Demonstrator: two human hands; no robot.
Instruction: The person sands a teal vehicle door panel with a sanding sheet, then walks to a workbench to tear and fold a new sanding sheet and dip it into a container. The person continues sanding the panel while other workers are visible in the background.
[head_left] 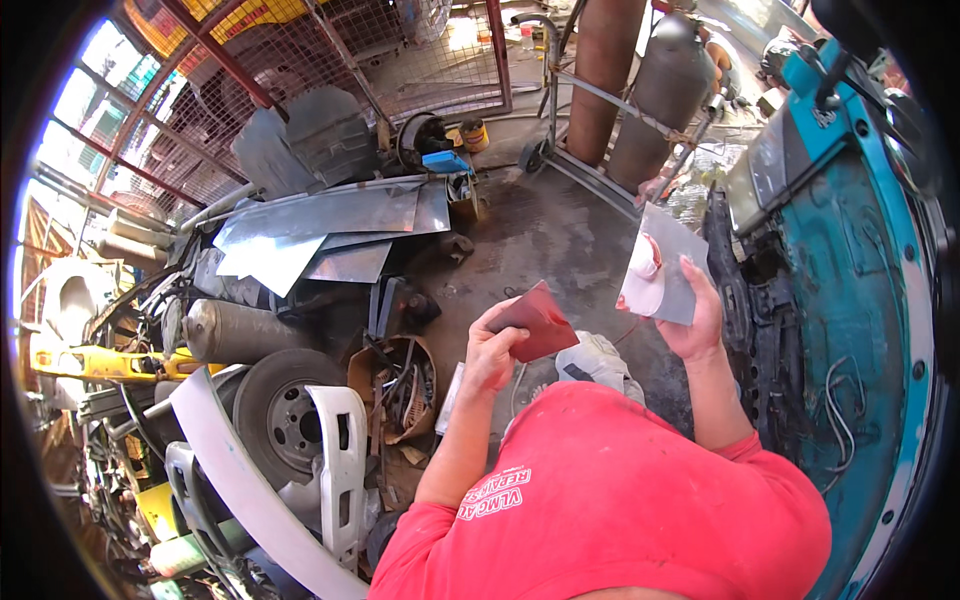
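Observation:
My left hand (490,352) is closed on a thin, dark red-brown square sheet (541,325), thumb on top. Whether that sheet is sandpaper or a flat spreader, I cannot tell. In my right hand (698,325) is a flat grey plate (686,243), gripped at its near right edge and tilted. A mound of whitish paste (643,277) with a red streak lies on the plate's left side. The two sheets are apart, the plate higher and to the right. Both hands are in front of my red shirt.
A teal vehicle body panel (845,300) stands along the right. Gas cylinders (665,100) rest on a cart at the back. At left are sheet metal pieces (330,222), a tyre (262,408), a white bumper (232,450) and a bin of scraps (432,385).

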